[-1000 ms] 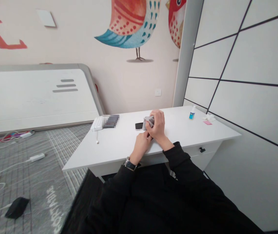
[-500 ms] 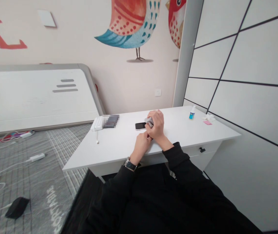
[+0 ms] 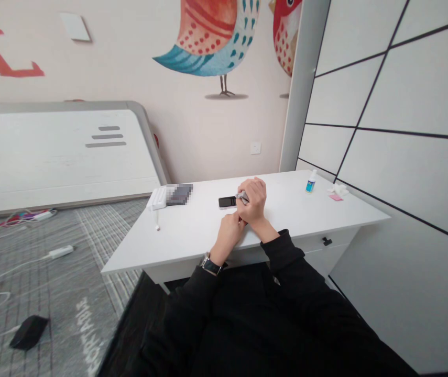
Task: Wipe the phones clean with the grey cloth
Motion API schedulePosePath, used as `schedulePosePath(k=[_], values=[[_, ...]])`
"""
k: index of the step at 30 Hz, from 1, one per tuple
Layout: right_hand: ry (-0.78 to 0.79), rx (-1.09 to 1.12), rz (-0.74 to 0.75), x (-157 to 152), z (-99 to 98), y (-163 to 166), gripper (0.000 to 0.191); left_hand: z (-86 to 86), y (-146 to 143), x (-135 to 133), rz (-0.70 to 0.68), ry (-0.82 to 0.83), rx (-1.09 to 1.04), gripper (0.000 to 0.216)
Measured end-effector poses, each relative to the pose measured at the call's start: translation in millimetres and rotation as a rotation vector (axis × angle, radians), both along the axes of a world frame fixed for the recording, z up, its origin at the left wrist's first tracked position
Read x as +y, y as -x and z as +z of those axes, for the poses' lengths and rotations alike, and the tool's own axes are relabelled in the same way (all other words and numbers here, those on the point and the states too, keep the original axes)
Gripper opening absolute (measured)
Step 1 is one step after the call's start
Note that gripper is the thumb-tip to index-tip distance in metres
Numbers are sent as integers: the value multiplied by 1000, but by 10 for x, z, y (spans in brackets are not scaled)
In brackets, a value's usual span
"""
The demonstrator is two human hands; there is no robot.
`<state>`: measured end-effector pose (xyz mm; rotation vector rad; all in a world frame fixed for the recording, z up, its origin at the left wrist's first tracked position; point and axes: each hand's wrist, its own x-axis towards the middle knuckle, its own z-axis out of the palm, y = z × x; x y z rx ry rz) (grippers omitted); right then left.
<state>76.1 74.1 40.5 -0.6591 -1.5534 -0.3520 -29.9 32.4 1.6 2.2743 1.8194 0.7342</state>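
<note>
My right hand (image 3: 253,200) is closed around a crumpled grey cloth (image 3: 241,196), part of which shows between the thumb and fingers. Just below it, my left hand (image 3: 230,229) is closed, its fingertips meeting the underside of the right hand. Whatever the left fingers hold is hidden from view. A small device with a dark screen and pale edge (image 3: 227,202), like a phone, lies flat on the white table (image 3: 192,230) beside the cloth. Its right end is covered by the right hand.
At the table's left stand a white case (image 3: 157,198), a blurred dark item (image 3: 179,194) and a small white-tipped stick (image 3: 157,227). A spray bottle (image 3: 310,181), pink paper (image 3: 336,197) and crumpled white tissue (image 3: 339,189) are at right. Cables and a black pouch (image 3: 29,332) lie on the carpet.
The right hand, with the grey cloth, has shifted very slightly and its fingers have closed further over the cloth. The left hand stays nearly in place.
</note>
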Motion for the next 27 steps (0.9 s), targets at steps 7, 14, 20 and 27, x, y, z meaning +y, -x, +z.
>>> schedulePosePath(k=[7, 14, 20, 27], values=[[45, 37, -84, -20, 9, -38, 23, 24, -6, -12, -3, -7, -8, 31], [21, 6, -65, 23, 32, -42, 15, 44, -19, -39, 2, -2, 1, 30], [-1, -79, -17, 14, 31, -56, 10, 25, -14, -17, 4, 5, 12, 30], [91, 17, -107, -13, -25, -48, 27, 27, -12, -5, -3, 5, -9, 30]])
